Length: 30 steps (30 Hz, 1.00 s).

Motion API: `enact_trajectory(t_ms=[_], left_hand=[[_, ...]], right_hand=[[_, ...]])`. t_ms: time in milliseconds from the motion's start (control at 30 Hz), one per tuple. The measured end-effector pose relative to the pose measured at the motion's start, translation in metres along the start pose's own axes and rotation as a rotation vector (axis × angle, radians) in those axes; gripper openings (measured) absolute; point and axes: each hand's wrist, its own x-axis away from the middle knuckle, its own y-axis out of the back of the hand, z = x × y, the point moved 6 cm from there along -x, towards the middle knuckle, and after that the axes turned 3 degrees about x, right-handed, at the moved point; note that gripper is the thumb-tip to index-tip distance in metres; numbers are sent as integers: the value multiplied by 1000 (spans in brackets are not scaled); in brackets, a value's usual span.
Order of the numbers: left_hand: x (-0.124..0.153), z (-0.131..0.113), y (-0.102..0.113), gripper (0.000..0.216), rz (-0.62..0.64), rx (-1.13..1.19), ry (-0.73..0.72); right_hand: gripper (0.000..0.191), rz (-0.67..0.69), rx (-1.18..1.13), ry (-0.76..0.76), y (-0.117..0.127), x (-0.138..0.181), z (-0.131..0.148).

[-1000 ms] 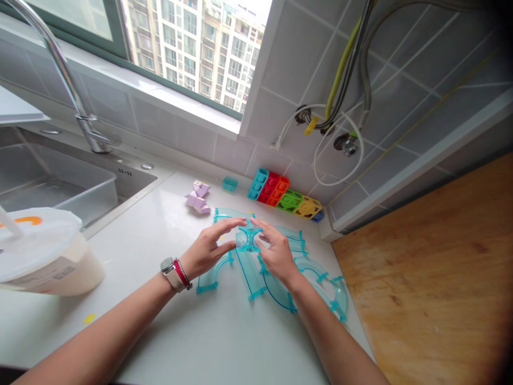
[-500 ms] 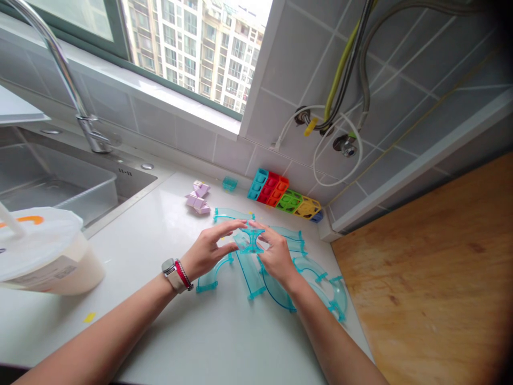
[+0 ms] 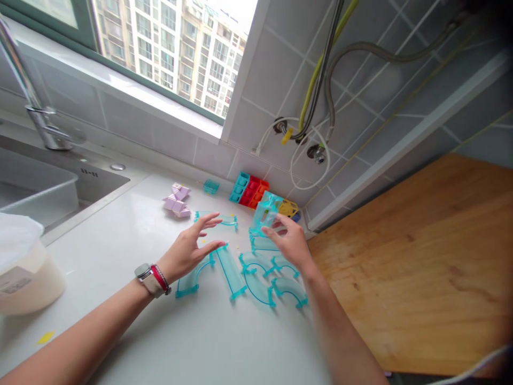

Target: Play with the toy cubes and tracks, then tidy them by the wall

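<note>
Right hand (image 3: 290, 243) is pinching a teal track piece (image 3: 264, 214) above the desk (image 3: 120, 240).

The piece is sitting tilted in the fingertip grip (thumb below, fingers behind), just in front of the coloured blocks (image 3: 248, 190). The left hand (image 3: 186, 254) is hovering with its grip spread and holding nothing, just above the curved track (image 3: 192, 278) and beside the straight track (image 3: 230, 270).

Counter (image 3: 224, 342): bounded by the sink (image 3: 48, 187) on the left and the wooden worktop (image 3: 420, 256) on the right.
Tub (image 3: 24, 267): placed at the far left, before the sink.
Track pieces (image 3: 230, 270): laid flat at mid-counter.
Row of blocks (image 3: 250, 191): set against the wall, behind the track pieces.
Block cluster (image 3: 176, 200): located left of the row of blocks.
Raised piece (image 3: 265, 214): pinched in the right hand (image 3: 290, 240), before the row of blocks.
Left hand (image 3: 188, 251): spread above the leftmost track pieces.
</note>
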Motion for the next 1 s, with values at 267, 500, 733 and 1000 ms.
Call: enact_trajectory(t_ms=[267,500,733,1000], left_hand=[[2,1,-14,41,116,-142,-99],[2,8,-18,41,127,-164,-74],[1,19,-19,40,124,-151,-64],[1,23,-22,38,155,-147,-60]], right_hand=[[31,266,544,-481,87,-7,-130],[36,383,552,-805,90,26,-195],[23,379,517,-938,81,38,-221],[28,293,627,-846,81,33,-226]])
